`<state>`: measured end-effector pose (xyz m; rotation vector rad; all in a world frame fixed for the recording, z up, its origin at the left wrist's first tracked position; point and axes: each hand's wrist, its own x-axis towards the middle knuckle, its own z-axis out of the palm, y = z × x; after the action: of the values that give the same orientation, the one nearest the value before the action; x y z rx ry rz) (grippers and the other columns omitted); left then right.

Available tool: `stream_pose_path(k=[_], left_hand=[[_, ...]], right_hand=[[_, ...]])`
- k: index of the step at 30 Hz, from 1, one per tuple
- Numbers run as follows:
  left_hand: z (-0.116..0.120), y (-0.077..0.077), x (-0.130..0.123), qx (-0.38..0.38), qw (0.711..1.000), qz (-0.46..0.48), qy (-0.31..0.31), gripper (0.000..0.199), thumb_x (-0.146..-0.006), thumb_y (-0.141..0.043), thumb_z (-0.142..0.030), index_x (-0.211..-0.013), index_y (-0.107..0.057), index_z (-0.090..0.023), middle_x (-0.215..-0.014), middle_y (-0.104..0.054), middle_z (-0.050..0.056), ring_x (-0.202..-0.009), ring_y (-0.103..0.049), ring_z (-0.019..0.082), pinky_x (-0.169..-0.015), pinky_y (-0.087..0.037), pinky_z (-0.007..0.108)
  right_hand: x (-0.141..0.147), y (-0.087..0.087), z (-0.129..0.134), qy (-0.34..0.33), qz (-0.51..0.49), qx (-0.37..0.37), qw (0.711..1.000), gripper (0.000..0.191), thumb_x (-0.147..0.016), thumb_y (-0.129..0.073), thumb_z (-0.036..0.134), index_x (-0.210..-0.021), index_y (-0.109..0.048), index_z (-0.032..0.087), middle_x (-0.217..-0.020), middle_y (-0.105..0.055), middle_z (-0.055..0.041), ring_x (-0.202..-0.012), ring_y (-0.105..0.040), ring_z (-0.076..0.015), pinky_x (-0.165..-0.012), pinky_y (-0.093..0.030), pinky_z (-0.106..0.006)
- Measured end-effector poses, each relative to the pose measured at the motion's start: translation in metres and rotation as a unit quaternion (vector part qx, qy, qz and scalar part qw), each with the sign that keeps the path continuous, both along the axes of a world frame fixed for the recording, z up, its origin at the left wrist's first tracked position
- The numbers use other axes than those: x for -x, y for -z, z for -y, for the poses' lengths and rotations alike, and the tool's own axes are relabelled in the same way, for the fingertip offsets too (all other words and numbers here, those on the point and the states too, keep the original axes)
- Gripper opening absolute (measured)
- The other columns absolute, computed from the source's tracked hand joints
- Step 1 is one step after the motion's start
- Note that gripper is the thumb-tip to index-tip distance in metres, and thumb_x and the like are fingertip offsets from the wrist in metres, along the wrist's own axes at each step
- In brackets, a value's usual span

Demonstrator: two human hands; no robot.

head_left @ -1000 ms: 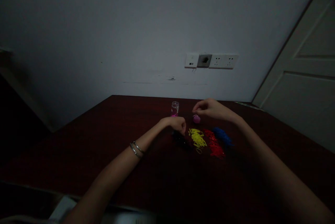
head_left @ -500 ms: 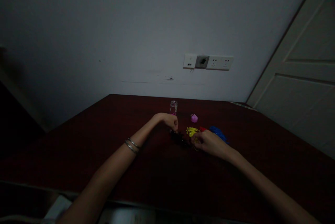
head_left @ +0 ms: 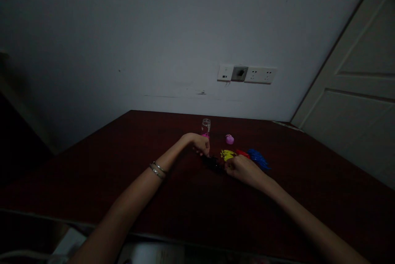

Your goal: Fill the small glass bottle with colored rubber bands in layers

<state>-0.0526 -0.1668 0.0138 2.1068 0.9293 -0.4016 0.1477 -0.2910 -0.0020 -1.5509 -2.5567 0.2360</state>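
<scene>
My left hand (head_left: 201, 144) is closed, fingertips down at the left end of a pile of small dark pieces (head_left: 213, 163). At the pile's right end is my right hand (head_left: 239, 167), its fingers pinched together. What either hand holds is too small and dark to make out. Yellow pieces (head_left: 227, 155) lie just beyond my right hand, with red pieces (head_left: 242, 153) beside them and a heap of blue pieces (head_left: 258, 158) further right. A clear glass jar (head_left: 206, 125) with pink at its bottom stands behind my left hand. A pink-purple object (head_left: 229, 139) rests right of the jar.
The dark red table (head_left: 160, 132) reaches back to a pale wall (head_left: 154, 41) with sockets (head_left: 259, 75). A panelled door (head_left: 358, 87) is at the right. Below the front edge, at the lower left, are a white object (head_left: 70, 242) and a cable.
My right hand has shifted slightly left and its fingers are drawn closer together, showing more of the red and blue pieces. My left hand stays at the dark pile.
</scene>
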Motion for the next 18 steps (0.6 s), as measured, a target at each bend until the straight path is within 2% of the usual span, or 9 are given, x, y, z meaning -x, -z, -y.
stream_pose_path(k=[8, 14, 18], left_hand=[[0.0, -0.002, 0.0, 0.0, 1.0, -0.003, 0.014, 0.02, -0.068, -0.06, -0.033, -0.072, -0.061, -0.014, -0.057, -0.054, 0.001, -0.043, -0.042, 0.008, -0.037, -0.029, 0.019], [0.001, -0.005, 0.002, -0.005, 1.0, -0.001, 0.018, 0.023, -0.071, -0.059, -0.035, -0.073, -0.063, -0.013, -0.057, -0.055, 0.002, -0.042, -0.042, 0.008, -0.038, -0.031, 0.019], [0.003, -0.012, 0.005, -0.004, 1.0, 0.006, 0.02, 0.024, -0.071, -0.057, -0.034, -0.08, -0.065, -0.013, -0.058, -0.055, 0.001, -0.042, -0.041, 0.007, -0.037, -0.028, 0.018]], right_hand=[[0.012, -0.004, -0.006, -0.027, 0.011, -0.002, 1.0, 0.014, -0.072, -0.048, 0.014, -0.069, -0.062, 0.017, -0.067, -0.061, -0.0049, -0.059, -0.053, -0.0137, -0.051, -0.028, -0.023], [0.014, -0.006, -0.016, -0.057, -0.11, 0.063, 0.99, 0.014, -0.073, -0.05, 0.016, -0.076, -0.063, 0.015, -0.064, -0.06, -0.0014, -0.056, -0.051, -0.0112, -0.051, -0.033, -0.021], [0.01, -0.014, -0.022, -0.06, -0.172, 0.084, 0.98, 0.017, -0.075, -0.054, 0.023, -0.087, -0.062, 0.014, -0.07, -0.061, -0.0018, -0.06, -0.054, -0.0121, -0.054, -0.038, -0.022]])
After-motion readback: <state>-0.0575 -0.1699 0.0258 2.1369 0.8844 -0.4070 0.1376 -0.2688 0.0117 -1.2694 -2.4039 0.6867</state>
